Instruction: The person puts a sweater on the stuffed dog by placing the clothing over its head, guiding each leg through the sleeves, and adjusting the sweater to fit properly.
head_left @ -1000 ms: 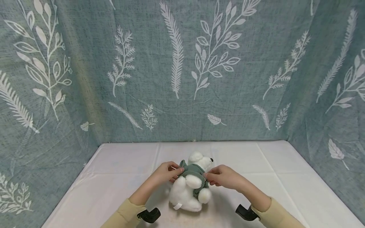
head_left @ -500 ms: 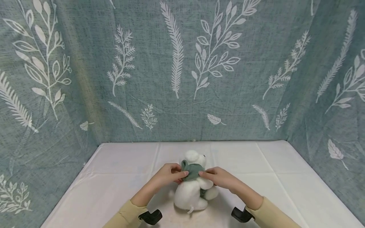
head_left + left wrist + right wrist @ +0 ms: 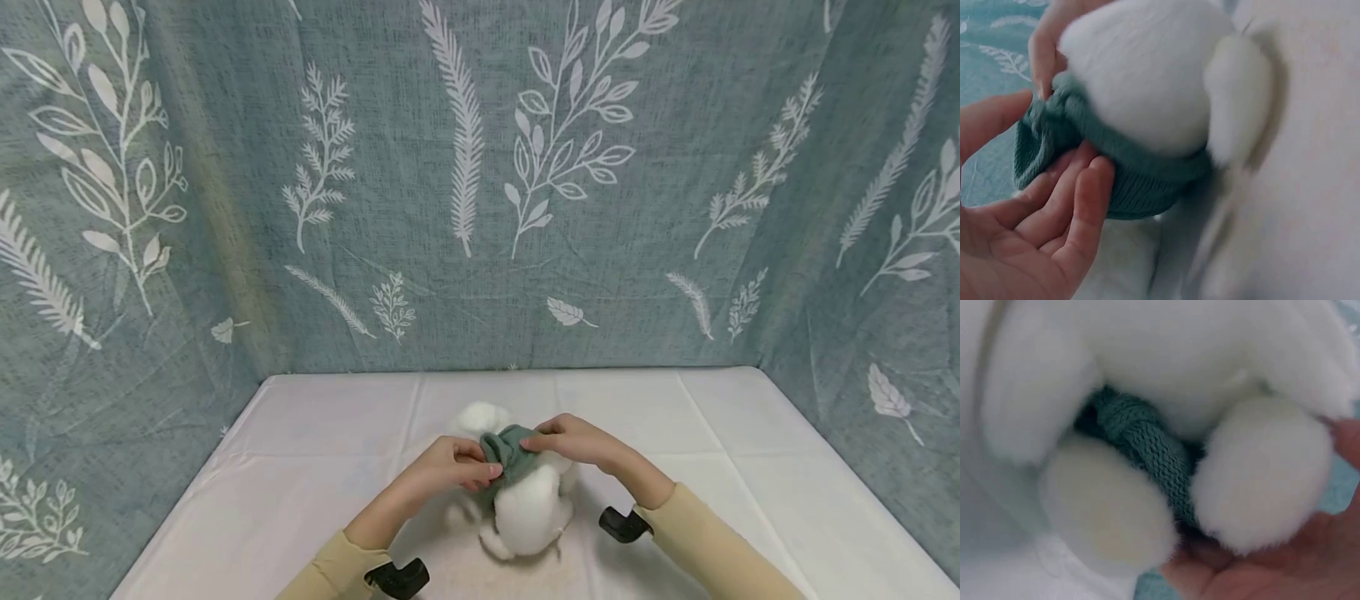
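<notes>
A white plush bear (image 3: 528,512) sits on the white cloth with its back towards the head camera. Round its upper body is a green knitted garment (image 3: 512,450), bunched up below the head. On the left, my left hand (image 3: 446,467) pinches the garment's edge; the left wrist view shows its fingers tucked under the knit (image 3: 1147,181). My right hand (image 3: 577,442) grips the garment at the bear's upper back with the thumb on top. In the right wrist view, a twisted green strip (image 3: 1157,453) runs between two round white paws (image 3: 1260,475). The bear's face is hidden.
A white cloth (image 3: 337,433) with fold lines covers the table. Blue-green curtains (image 3: 390,167) with white leaf prints stand at the back and both sides. Black wrist mounts (image 3: 401,577) sit at the tan sleeves (image 3: 705,537).
The bear has turned so its head points left and its back faces the camera. My right hand has moved up and onto the garment at the back; the left hand keeps its pinch.
</notes>
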{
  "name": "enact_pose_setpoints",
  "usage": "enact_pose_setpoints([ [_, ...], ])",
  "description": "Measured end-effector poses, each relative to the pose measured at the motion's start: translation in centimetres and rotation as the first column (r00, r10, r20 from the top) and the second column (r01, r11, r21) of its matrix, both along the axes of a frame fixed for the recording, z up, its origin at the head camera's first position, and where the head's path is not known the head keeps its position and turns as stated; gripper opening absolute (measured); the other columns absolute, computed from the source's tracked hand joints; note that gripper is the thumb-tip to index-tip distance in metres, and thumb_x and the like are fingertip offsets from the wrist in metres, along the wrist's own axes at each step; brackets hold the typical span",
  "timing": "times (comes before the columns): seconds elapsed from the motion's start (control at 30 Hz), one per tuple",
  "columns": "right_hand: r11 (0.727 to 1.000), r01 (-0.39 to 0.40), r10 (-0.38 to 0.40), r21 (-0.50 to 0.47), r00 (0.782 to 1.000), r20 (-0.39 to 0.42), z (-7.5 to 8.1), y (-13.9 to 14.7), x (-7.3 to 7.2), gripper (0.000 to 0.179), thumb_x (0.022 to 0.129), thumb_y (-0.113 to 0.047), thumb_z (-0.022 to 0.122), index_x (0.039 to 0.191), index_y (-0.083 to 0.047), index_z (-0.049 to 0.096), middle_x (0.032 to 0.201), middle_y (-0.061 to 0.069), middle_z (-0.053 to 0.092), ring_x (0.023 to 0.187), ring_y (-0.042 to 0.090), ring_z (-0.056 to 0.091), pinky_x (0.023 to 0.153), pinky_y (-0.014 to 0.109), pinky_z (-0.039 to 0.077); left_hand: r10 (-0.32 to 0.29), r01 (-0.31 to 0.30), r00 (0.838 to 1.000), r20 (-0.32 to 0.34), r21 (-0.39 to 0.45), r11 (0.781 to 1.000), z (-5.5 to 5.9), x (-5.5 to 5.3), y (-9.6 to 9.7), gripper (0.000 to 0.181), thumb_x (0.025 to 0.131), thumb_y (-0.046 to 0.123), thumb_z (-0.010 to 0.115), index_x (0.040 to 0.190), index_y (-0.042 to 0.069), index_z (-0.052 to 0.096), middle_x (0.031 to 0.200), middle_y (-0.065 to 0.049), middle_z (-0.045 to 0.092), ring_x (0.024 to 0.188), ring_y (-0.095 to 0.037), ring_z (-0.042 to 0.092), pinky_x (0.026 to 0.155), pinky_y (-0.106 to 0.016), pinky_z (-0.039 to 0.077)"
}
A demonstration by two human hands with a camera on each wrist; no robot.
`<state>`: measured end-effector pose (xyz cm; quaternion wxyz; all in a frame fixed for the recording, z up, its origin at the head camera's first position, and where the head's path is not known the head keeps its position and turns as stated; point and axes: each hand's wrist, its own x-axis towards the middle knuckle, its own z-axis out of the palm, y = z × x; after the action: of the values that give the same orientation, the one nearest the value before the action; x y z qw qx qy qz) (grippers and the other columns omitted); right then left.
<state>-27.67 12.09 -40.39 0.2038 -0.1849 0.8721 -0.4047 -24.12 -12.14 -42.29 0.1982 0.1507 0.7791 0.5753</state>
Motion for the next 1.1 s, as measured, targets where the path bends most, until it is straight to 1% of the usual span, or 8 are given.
enact_pose_setpoints([
  [0.3, 0.998, -0.056, 0.056, -0.013, 0.998, 0.014, 0.0, 0.3, -1.1, 0.032, 0.09, -0.043, 0.059, 0.104, -0.017, 0.071, 0.112, -0.001, 0.066, 0.113, 0.022, 0.057, 0.096, 0.048, 0.043, -0.078, 0.076, 0.997, 0.022, 0.076, 0.994, -0.3, 0.3, 0.1, 0.03, 0.087, 0.028, 0.068, 0.097, 0.0, 0.066, 0.092, -0.004, 0.071, 0.083, -0.019, 0.067, 0.082, -0.045, 0.053],
  [0.47, 0.997, 0.063, -0.065, -0.033, 0.994, -0.082, -0.3, 0.1, -0.3, 0.042, 0.09, -0.045, 0.059, 0.116, -0.013, 0.066, 0.118, 0.002, 0.064, 0.113, 0.024, 0.058, 0.094, 0.045, 0.046, -0.069, 0.07, 0.998, -0.016, 0.076, 0.995, 0.0, 0.6, -0.1, 0.029, 0.087, 0.024, 0.069, 0.101, -0.001, 0.067, 0.095, -0.007, 0.071, 0.084, -0.016, 0.066, 0.081, -0.043, 0.054],
  [0.53, 0.986, 0.158, -0.166, -0.053, 0.967, -0.194, -0.2, -0.1, 0.5, 0.04, 0.09, -0.043, 0.061, 0.115, -0.013, 0.065, 0.112, 0.001, 0.066, 0.105, 0.02, 0.061, 0.087, 0.04, 0.05, -0.041, 0.046, 0.995, -0.095, 0.053, 0.998, 0.2, 0.9, -0.1, 0.024, 0.086, 0.019, 0.069, 0.101, 0.0, 0.068, 0.095, -0.008, 0.071, 0.084, -0.014, 0.065, 0.078, -0.038, 0.055],
  [0.6, 0.966, 0.245, -0.257, -0.076, 0.909, -0.328, 0.3, -0.3, 1.6, 0.032, 0.089, -0.04, 0.064, 0.106, -0.013, 0.066, 0.1, -0.002, 0.068, 0.093, 0.015, 0.064, 0.078, 0.034, 0.052, 0.017, -0.018, 0.971, -0.239, 0.001, 1.0, 0.2, 1.1, -0.1, 0.016, 0.086, 0.013, 0.069, 0.098, 0.002, 0.069, 0.092, -0.007, 0.071, 0.081, -0.012, 0.065, 0.074, -0.03, 0.054],
  [0.7, 0.944, 0.325, -0.314, -0.054, 0.838, -0.446, 1.2, -0.4, 3.3, 0.019, 0.086, -0.036, 0.068, 0.085, -0.017, 0.066, 0.078, -0.006, 0.065, 0.072, 0.009, 0.06, 0.064, 0.028, 0.049, 0.124, -0.171, 0.884, -0.451, -0.064, 0.983, 0.1, 1.4, 0.4, 0.007, 0.085, 0.006, 0.068, 0.092, 0.008, 0.069, 0.085, -0.004, 0.07, 0.076, -0.01, 0.064, 0.067, -0.022, 0.052],
  [0.87, 0.948, 0.309, -0.239, 0.075, 0.848, -0.474, 1.8, -1.0, 5.0, 0.026, 0.085, -0.042, 0.068, 0.075, -0.018, 0.066, 0.068, -0.007, 0.061, 0.06, 0.005, 0.053, 0.055, 0.026, 0.045, 0.258, -0.362, 0.759, -0.597, -0.058, 0.93, -0.5, 1.6, 1.5, 0.009, 0.084, 0.003, 0.067, 0.087, 0.011, 0.068, 0.077, 0.001, 0.066, 0.069, -0.008, 0.061, 0.062, -0.02, 0.05],
  [0.97, 0.947, 0.305, -0.232, 0.097, 0.863, -0.45, 1.5, -1.6, 5.2, 0.03, 0.084, -0.044, 0.068, 0.075, -0.016, 0.065, 0.066, -0.007, 0.06, 0.057, 0.007, 0.052, 0.051, 0.025, 0.044, 0.278, -0.408, 0.731, -0.623, -0.073, 0.91, -0.8, 1.6, 2.1, 0.007, 0.083, 0.005, 0.068, 0.085, 0.01, 0.068, 0.074, 0.002, 0.064, 0.066, -0.005, 0.057, 0.059, -0.019, 0.048],
  [1.1, 0.949, 0.305, -0.248, 0.079, 0.878, -0.41, 0.7, -1.8, 5.0, 0.026, 0.085, -0.036, 0.069, 0.072, -0.015, 0.061, 0.063, -0.005, 0.056, 0.052, 0.01, 0.049, 0.048, 0.025, 0.04, 0.262, -0.394, 0.759, -0.596, -0.101, 0.913, -1.0, 1.4, 2.8, 0.005, 0.083, 0.009, 0.07, 0.087, 0.009, 0.067, 0.071, 0.004, 0.062, 0.062, -0.003, 0.053, 0.057, -0.019, 0.046],
])
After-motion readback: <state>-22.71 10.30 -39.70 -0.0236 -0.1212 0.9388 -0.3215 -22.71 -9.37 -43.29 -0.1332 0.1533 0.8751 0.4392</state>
